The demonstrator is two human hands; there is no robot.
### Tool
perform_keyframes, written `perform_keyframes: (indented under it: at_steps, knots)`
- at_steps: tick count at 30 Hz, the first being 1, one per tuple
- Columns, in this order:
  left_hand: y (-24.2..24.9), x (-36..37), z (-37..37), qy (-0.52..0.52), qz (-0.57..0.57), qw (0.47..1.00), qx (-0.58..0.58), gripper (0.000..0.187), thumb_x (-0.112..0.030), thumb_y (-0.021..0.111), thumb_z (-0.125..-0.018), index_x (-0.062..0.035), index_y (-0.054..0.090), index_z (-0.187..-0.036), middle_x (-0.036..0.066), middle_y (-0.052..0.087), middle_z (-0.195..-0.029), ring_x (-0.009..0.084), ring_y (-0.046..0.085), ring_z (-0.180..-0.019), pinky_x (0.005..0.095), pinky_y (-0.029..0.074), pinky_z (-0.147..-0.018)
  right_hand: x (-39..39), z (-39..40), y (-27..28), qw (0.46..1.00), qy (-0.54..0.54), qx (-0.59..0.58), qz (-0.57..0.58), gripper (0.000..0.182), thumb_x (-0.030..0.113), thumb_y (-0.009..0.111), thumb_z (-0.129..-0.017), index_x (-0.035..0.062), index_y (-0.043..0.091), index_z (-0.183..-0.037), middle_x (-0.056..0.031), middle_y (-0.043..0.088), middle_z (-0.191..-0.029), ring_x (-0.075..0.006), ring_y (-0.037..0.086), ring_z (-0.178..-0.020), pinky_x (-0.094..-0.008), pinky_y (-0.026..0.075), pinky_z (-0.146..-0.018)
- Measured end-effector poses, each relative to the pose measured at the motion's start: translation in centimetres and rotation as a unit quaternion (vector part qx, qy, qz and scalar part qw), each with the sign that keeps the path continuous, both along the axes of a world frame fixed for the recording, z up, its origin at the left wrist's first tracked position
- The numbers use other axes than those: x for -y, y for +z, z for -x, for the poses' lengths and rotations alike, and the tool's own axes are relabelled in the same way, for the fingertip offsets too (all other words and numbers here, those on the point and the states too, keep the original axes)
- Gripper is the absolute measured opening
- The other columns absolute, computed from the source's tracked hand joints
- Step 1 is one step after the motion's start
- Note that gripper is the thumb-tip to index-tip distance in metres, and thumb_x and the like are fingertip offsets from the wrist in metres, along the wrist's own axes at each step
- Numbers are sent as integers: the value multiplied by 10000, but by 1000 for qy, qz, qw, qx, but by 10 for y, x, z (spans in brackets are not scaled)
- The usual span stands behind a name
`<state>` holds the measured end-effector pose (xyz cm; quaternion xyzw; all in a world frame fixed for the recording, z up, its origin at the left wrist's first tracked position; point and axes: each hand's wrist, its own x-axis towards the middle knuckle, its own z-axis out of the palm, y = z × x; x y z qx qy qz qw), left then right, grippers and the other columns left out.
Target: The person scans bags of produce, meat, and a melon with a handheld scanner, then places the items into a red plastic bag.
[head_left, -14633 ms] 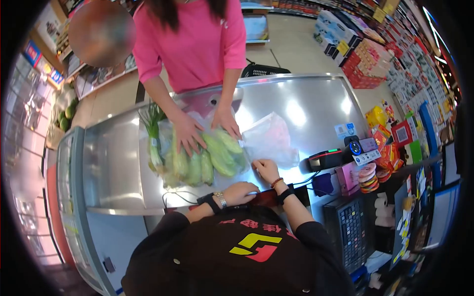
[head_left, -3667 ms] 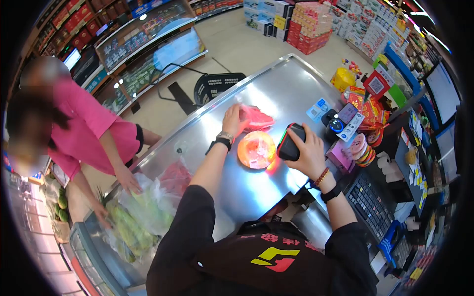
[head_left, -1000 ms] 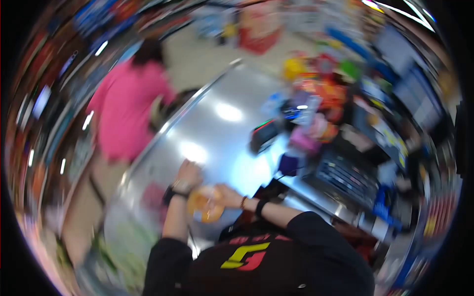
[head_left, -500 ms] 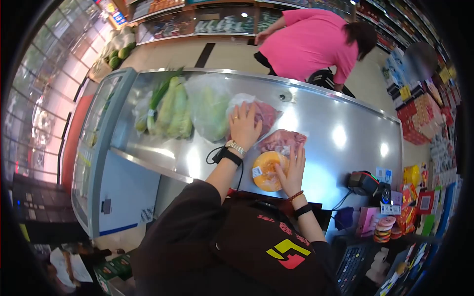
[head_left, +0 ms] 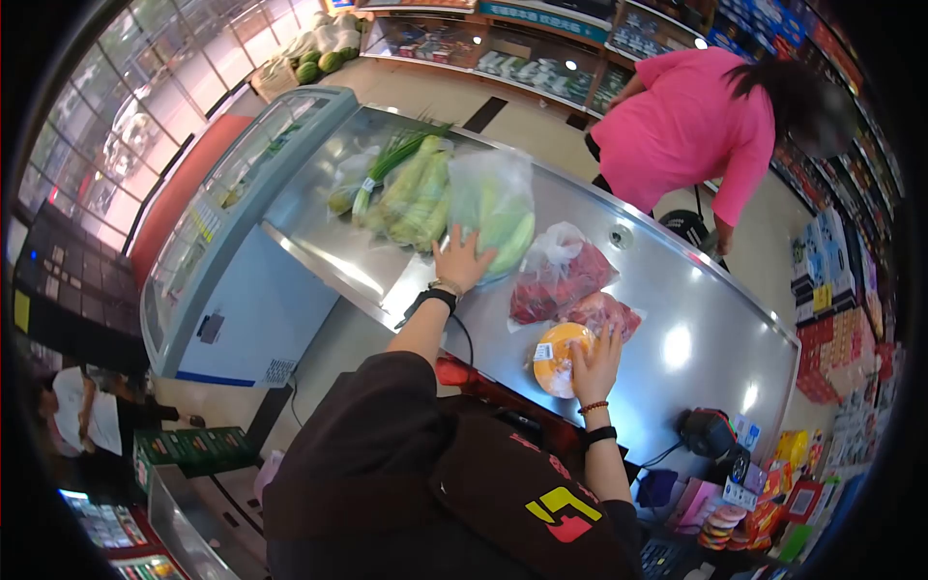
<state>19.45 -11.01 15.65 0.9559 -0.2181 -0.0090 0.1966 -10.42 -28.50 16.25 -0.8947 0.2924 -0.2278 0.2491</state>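
Head view: left hand [head_left: 462, 259] flat, fingers spread, at near edge of bagged green vegetables [head_left: 498, 208] on metal surface [head_left: 667, 406]. Right hand [head_left: 597, 367] laid open, fingers extended, against right side of wrapped orange item [head_left: 553, 364]. Small red pack [head_left: 619, 314] sits just beyond, larger red bag [head_left: 570, 280] beside it. Person in pink [head_left: 681, 126] bends across the surface, near black basket [head_left: 684, 226].

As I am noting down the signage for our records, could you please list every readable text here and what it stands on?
"欢迎光临", as best I can tell, on the teal shelf sign; its other characters are uncertain.
Too small or blurred to read:
White label on the wrapped orange piece.
Pink characters on the dark clothing.
Print on the green crates.
Print on the red-framed sign.
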Motion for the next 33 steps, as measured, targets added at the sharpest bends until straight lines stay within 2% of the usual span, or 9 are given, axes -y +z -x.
perform_keyframes:
  at_steps: [7, 10, 14, 16, 18, 21, 27, 30, 33]
  knots:
    - [49, -61, -62, -142, 155, 957, -198, 675, -525, 561, -918, -82, 498, -1425, 246, 335, -1543, 387, 460, -1339, 392, 368, -1113, 0, -3, -1, 1000, 12, -4, -3, 723, 306, 684, -884, 3, 390, -1471, -264, 298, -1549, -449, 303, -1413, -484, 260, -1166]
    - [18, -97, -130, 16, 319, 944, 84, 770, -339, 612, -921, -25, 253, -1526, 266, 438, -1471, 385, 531, -1270, 396, 415, -1054, 1, -4, -2, 1000, 14, -10, -3, 727, 302, 680, -885, 5, 380, -1477, -268, 291, -1552, -450, 298, -1415, -480, 245, -1171]
    - [84, -139, -157, 271, 476, 796, -257, 899, -208, 618, -880, 25, 50, -1536, 331, 433, -1442, 387, 585, -1203, 403, 450, -1004, 0, -5, -1, 1000, 24, -4, -12, 719, 287, 690, -878, -8, 394, -1463, -273, 301, -1545, -450, 308, -1411, -486, 256, -1165]
    - [51, -147, -193, 260, 383, 883, 82, 830, -160, 578, -883, 38, 115, -1543, 287, 368, -1514, 368, 476, -1323, 391, 367, -1092, 1, -4, -4, 999, 15, 9, -32, 712, 274, 698, -872, -16, 405, -1452, -276, 316, -1537, -456, 313, -1408, -498, 259, -1161]
    - [47, -143, -208, 157, 373, 899, 167, 697, -156, 567, -938, 7, 246, -1534, 218, 250, -1599, 285, 310, -1450, 326, 341, -1107, 2, -7, -18, 1000, 9, 22, -10, 695, 252, 712, -863, -28, 424, -1431, -294, 349, -1509, -473, 324, -1394, -521, 262, -1154]
    - [82, -82, -164, -40, 456, 885, 78, 713, -95, 560, -945, -3, 198, -1553, 176, 263, -1599, 277, 461, -1321, 362, 374, -1081, -7, -36, -38, 996, -34, 82, 32, 654, 258, 699, -857, -24, 439, -1387, -284, 431, -1411, -459, 352, -1356, -527, 257, -1152]
    - [134, 50, 2, -394, 262, 857, 204, 483, -39, 627, -865, -14, 544, -1340, 182, 592, -1306, 366, 572, -1159, 468, 423, -1015, -35, -97, -27, 978, -106, 154, -94, 703, 142, 640, -858, 5, 338, -1479, -269, 257, -1559, -449, 223, -1450, -486, 194, -1201]
    - [135, 89, 85, -625, 216, 744, 95, 394, -73, 649, -848, -3, 609, -1234, 194, 635, -1212, 406, 575, -1141, 473, 426, -999, -40, -94, -31, 965, -67, 204, -148, 602, 140, 585, -901, 7, 371, -1448, -258, 335, -1514, -433, 307, -1412, -475, 259, -1176]
    - [111, 121, 131, -647, 152, 744, -65, 343, -144, 625, -891, 14, 615, -1195, 194, 642, -1200, 390, 580, -1142, 447, 429, -998, -38, -60, -29, 930, 19, 239, -280, 539, 152, 576, -919, 0, 409, -1408, -252, 419, -1444, -405, 402, -1355, -460, 333, -1130]
